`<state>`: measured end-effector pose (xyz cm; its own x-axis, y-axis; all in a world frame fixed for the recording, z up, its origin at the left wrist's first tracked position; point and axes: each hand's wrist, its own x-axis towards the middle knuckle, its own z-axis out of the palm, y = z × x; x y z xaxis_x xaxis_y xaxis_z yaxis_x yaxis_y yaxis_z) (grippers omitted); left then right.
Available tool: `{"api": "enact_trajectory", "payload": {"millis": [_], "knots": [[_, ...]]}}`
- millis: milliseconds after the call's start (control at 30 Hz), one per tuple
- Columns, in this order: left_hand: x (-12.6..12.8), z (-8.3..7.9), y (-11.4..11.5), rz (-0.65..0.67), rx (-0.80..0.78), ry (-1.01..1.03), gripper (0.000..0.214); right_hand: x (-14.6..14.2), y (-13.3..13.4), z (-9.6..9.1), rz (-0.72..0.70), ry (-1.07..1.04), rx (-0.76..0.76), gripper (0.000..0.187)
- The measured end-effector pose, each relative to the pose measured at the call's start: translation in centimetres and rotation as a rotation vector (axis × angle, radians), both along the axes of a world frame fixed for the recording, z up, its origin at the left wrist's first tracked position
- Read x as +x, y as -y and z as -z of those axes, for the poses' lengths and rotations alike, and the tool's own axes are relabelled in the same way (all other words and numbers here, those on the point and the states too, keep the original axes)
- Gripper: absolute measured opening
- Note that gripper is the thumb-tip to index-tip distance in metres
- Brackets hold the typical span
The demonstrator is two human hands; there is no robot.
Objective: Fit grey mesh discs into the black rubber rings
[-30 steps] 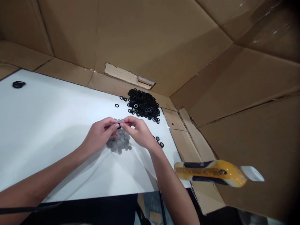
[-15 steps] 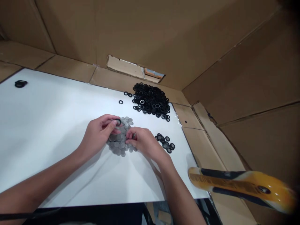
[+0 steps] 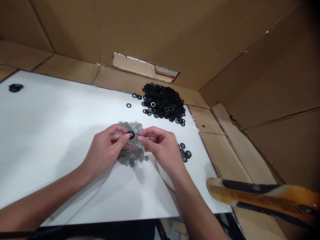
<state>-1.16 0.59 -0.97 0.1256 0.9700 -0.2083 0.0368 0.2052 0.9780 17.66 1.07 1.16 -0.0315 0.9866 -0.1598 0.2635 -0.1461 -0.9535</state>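
My left hand (image 3: 107, 143) pinches a black rubber ring (image 3: 133, 135) between thumb and fingers. The ring is tilted, its opening facing me, just above a heap of small grey discs (image 3: 131, 156). Close to the ring's right side, my right hand (image 3: 160, 146) has thumb and forefinger pressed together; whatever lies between the tips is too small to make out. The two hands' fingertips are a short gap apart. Partly behind my right hand lies a group of black rings with grey discs in them (image 3: 188, 154).
A big pile of black rings (image 3: 163, 101) lies at the back of the white table (image 3: 62, 110), a few loose beside it. More black pieces (image 3: 16, 87) are at the far left. A yellow and black handled object (image 3: 250, 196) juts in at right. Cardboard walls (image 3: 155, 30) enclose the table.
My right hand has lifted out of the grey discs and come up beside the ring. My left hand has turned the ring more toward me. The view has shifted slightly.
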Motion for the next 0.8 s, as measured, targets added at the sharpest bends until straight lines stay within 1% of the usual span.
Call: {"api": "enact_trajectory", "payload": {"millis": [67,167,300,467,567,700,800], "knots": [[0.1,-0.2,0.1,0.015,-0.003,0.001,0.028,-0.6,0.3,0.0,0.068,-0.055,0.012,0.019],[0.2,-0.2,0.2,0.045,-0.001,0.003,0.026,-1.2,0.6,0.2,0.147,-0.051,0.018,0.016],[0.3,-0.1,0.4,0.092,0.025,0.037,0.024,-1.5,0.9,0.3,0.205,-0.084,0.013,0.017],[0.3,-0.1,0.7,0.092,0.048,0.003,0.023,-1.5,1.0,0.3,0.216,-0.230,-0.055,0.025],[0.2,0.0,0.7,0.090,0.050,-0.002,0.023,-1.4,0.9,0.3,0.209,-0.278,-0.094,0.025],[0.3,0.0,0.5,0.082,0.027,0.025,0.023,-1.4,0.8,0.6,0.204,-0.361,-0.092,0.026],[0.2,0.0,0.3,0.080,-0.004,0.043,0.025,-1.2,0.8,0.8,0.186,-0.360,-0.088,0.027]]}}
